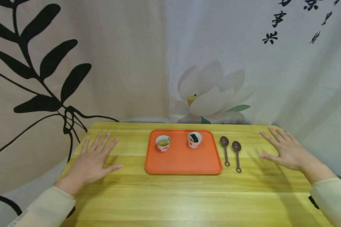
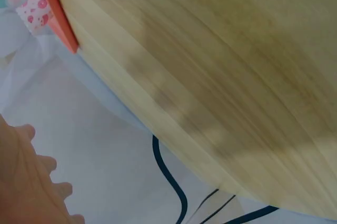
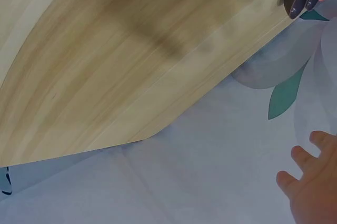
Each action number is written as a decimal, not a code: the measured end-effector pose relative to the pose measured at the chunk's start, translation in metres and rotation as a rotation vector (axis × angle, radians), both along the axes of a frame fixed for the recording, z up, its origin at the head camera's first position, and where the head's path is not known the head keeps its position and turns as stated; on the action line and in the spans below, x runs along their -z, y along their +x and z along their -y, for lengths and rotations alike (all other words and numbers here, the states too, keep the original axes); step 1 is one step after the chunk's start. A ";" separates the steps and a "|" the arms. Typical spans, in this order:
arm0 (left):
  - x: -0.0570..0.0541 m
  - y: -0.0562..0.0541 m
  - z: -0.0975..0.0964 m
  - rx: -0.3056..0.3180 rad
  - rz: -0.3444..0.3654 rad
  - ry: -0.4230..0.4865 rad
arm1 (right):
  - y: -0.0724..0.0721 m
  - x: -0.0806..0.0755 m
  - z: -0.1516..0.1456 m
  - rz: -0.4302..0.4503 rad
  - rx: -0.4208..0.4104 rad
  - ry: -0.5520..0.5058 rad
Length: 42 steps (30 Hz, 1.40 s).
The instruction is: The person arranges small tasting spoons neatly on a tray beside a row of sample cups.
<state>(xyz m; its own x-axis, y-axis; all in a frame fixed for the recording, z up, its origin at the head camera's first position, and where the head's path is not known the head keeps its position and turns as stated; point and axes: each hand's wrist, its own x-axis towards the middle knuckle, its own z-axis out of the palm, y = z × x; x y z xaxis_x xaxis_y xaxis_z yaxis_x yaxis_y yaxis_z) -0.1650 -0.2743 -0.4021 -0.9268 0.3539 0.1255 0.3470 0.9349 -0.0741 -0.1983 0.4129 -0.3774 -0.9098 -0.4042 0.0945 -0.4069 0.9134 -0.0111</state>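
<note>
Fingers spread, my left hand is held over the left side of the table, left of an orange tray. Two small patterned paper cups stand on the tray's far half. The left cup contains something yellow-green; the right cup contains a black-and-white piece like sushi. Two brown spoons lie right of the tray, the nearer-to-tray spoon and the other spoon beside it. My right hand, also spread and holding nothing, is over the table right of the spoons.
The yellow wood-grain table ends at a back edge against hanging curtains. The left curtain carries a black plant print, the right curtain a pale lotus and black characters.
</note>
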 end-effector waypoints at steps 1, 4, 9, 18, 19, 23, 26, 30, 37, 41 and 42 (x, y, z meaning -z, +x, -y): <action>0.000 0.000 0.000 -0.001 0.004 0.004 | 0.000 0.000 0.000 0.004 0.000 -0.002; 0.002 0.002 -0.001 -0.001 0.013 0.020 | 0.001 0.001 0.002 0.017 0.003 -0.004; 0.005 0.003 -0.004 -0.007 0.025 0.026 | 0.002 0.004 0.005 0.040 0.021 0.005; 0.010 0.004 -0.011 -0.005 0.054 0.052 | 0.006 0.007 0.011 0.042 0.027 -0.021; 0.010 0.004 -0.012 -0.003 0.054 0.054 | 0.006 0.007 0.012 0.044 0.028 -0.023; 0.011 0.006 -0.016 -0.001 0.058 0.062 | 0.007 0.007 0.018 0.064 0.028 -0.036; 0.012 0.007 -0.019 -0.004 0.076 0.074 | 0.008 0.006 0.022 0.080 0.030 -0.047; 0.014 0.008 -0.022 -0.007 0.100 0.094 | 0.009 0.008 0.027 0.089 0.034 -0.065; 0.016 0.008 -0.028 -0.008 0.126 0.115 | 0.012 0.012 0.033 0.100 0.029 -0.097; 0.017 0.008 -0.032 -0.014 0.145 0.137 | 0.013 0.013 0.038 0.104 0.029 -0.103; 0.017 0.008 -0.033 -0.016 0.149 0.144 | 0.013 0.014 0.039 0.105 0.029 -0.104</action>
